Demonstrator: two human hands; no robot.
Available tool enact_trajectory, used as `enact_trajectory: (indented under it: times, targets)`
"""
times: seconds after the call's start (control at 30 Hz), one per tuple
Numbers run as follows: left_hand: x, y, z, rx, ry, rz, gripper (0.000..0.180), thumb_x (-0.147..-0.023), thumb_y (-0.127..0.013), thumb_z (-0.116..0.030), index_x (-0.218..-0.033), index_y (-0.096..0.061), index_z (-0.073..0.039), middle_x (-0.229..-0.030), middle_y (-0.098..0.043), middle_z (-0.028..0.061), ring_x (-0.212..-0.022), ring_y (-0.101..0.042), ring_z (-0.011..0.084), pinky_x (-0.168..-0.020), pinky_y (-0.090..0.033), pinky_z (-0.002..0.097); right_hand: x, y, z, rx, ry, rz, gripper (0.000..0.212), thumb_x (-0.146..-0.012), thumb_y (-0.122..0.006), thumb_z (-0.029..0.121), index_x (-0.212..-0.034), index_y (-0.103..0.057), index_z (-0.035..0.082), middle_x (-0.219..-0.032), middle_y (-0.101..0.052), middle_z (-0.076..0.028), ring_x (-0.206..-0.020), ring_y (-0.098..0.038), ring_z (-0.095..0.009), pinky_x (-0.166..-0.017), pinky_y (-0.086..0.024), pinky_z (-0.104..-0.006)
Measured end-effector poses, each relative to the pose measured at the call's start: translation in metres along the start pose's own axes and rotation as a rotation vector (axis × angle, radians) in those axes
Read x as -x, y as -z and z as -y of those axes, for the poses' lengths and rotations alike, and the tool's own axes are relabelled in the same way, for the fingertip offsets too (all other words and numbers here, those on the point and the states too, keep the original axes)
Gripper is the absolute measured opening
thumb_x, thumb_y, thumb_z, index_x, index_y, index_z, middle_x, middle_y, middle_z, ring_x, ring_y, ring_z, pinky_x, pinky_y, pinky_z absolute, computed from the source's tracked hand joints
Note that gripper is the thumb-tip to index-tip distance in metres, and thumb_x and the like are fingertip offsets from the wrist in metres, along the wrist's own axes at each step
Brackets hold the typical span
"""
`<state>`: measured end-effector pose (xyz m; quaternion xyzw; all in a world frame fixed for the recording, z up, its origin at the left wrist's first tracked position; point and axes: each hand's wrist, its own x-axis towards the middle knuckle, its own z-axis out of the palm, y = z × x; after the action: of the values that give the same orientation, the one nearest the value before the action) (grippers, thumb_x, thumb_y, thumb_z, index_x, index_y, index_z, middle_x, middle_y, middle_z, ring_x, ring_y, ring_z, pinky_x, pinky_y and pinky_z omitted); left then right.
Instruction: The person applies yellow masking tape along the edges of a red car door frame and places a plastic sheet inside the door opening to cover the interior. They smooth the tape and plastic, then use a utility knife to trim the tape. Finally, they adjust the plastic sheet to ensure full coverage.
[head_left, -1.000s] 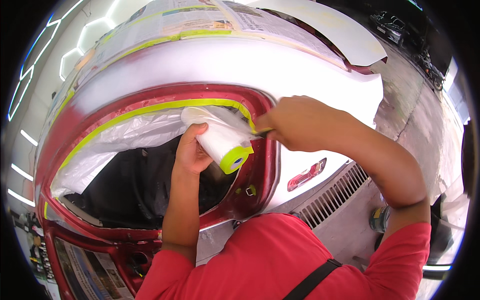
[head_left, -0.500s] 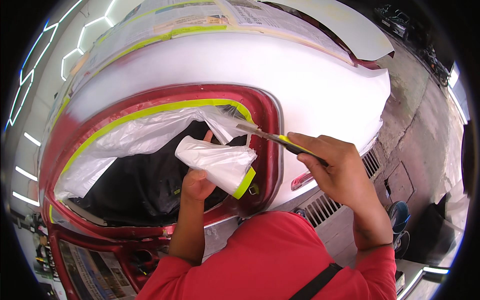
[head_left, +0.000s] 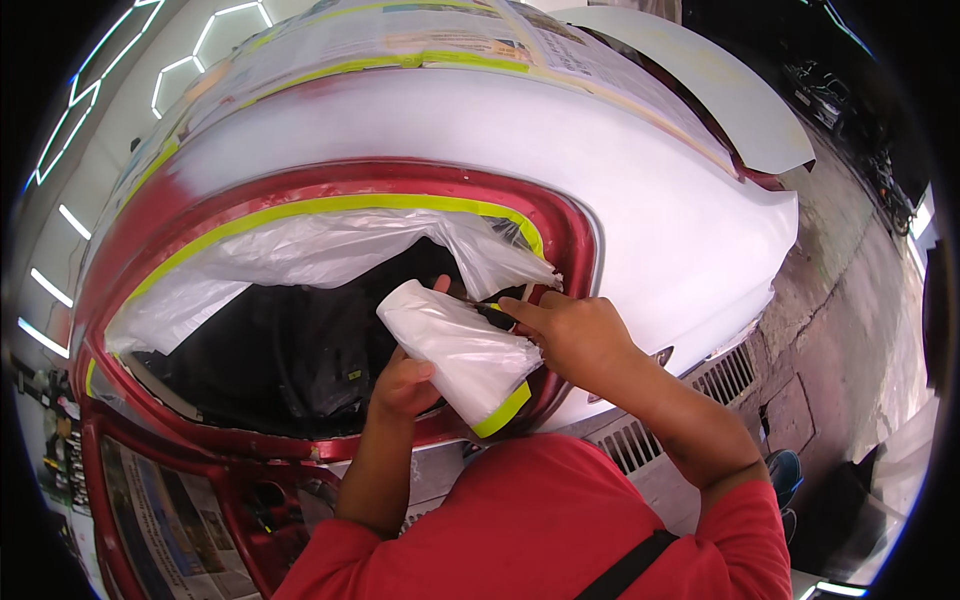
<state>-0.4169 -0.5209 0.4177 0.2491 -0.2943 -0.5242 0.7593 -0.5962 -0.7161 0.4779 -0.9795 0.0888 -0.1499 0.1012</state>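
My left hand (head_left: pixel 404 386) is wrapped round a roll of white masking film (head_left: pixel 455 350), whose near end carries a strip of yellow-green tape. My right hand (head_left: pixel 585 340) grips a black and yellow utility knife (head_left: pixel 490 306), mostly hidden by the fingers and the roll. Its blade end lies behind the roll, near the film. Draped film (head_left: pixel 310 250) hangs along the top of the red door opening (head_left: pixel 380 178), held by yellow-green tape (head_left: pixel 390 202). Between the roll and this hung film, a gap shows at the right corner of the opening.
White primed bodywork (head_left: pixel 680 210) of the car curves above and right of the opening. Newspaper (head_left: pixel 400 35) covers the glass above. An open red door (head_left: pixel 110 480) with newspaper on it stands at lower left. Floor grates (head_left: pixel 725 375) and a blue bucket (head_left: pixel 785 475) are at right.
My right hand has brought the knife down and left, from above the film's right edge to behind the roll. The roll and left hand have shifted slightly right; the whole view has shifted too.
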Motion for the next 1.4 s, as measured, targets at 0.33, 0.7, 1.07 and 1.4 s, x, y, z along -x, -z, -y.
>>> enact_trajectory:
  times: [0.33, 0.7, 1.07, 1.4]
  targets:
    - [-0.033, 0.012, -0.002, 0.085, 0.171, -0.068, 0.087, -0.086, -0.072, -0.034, -0.159, -0.039, -0.001, -0.141, -0.063, 0.0196, -0.129, -0.064, 0.0352, -0.116, -0.047, 0.0516, -0.001, -0.011, 0.009, -0.021, -0.035, 0.029, 0.053, -0.087, -0.073, 0.017, -0.139, -0.064, 0.013, -0.101, -0.073, -0.014, -0.081, -0.076, -0.034, -0.072, -0.062, -0.045]
    - [-0.027, -0.005, -0.036, 0.146, 0.037, -0.117, 0.067, -0.092, -0.069, -0.023, -0.151, -0.047, 0.002, -0.144, -0.062, 0.0199, -0.136, -0.06, 0.0371, -0.12, -0.042, 0.0542, 0.092, 0.009, 0.006, -0.38, -0.222, 0.13, 0.041, -0.097, -0.075, 0.022, -0.137, -0.073, 0.017, -0.1, -0.08, -0.015, -0.084, -0.078, -0.027, -0.073, -0.06, -0.0411]
    - [0.113, 0.021, -0.058, -0.232, 0.128, -0.728, 0.076, -0.087, -0.079, -0.019, -0.152, -0.044, 0.0, -0.14, -0.062, 0.0203, -0.128, -0.064, 0.0369, -0.112, -0.05, 0.057, 0.163, -0.045, -0.016, -1.098, -0.533, 0.036, 0.048, -0.106, -0.067, 0.046, -0.075, -0.054, 0.012, -0.065, -0.051, 0.007, -0.052, -0.044, -0.005, -0.046, -0.033, -0.0234]
    - [0.122, -0.114, -0.293, -1.147, -1.437, -0.691, 0.05, -0.086, -0.084, -0.006, -0.13, -0.063, 0.006, -0.119, -0.073, 0.0151, -0.109, -0.071, 0.0242, -0.1, -0.054, 0.0381, 0.009, 0.031, 0.01, -1.103, -0.117, -0.407, 0.06, -0.104, -0.067, 0.055, -0.074, -0.057, 0.004, -0.057, -0.05, 0.001, -0.046, -0.041, -0.006, -0.043, -0.028, -0.0245]
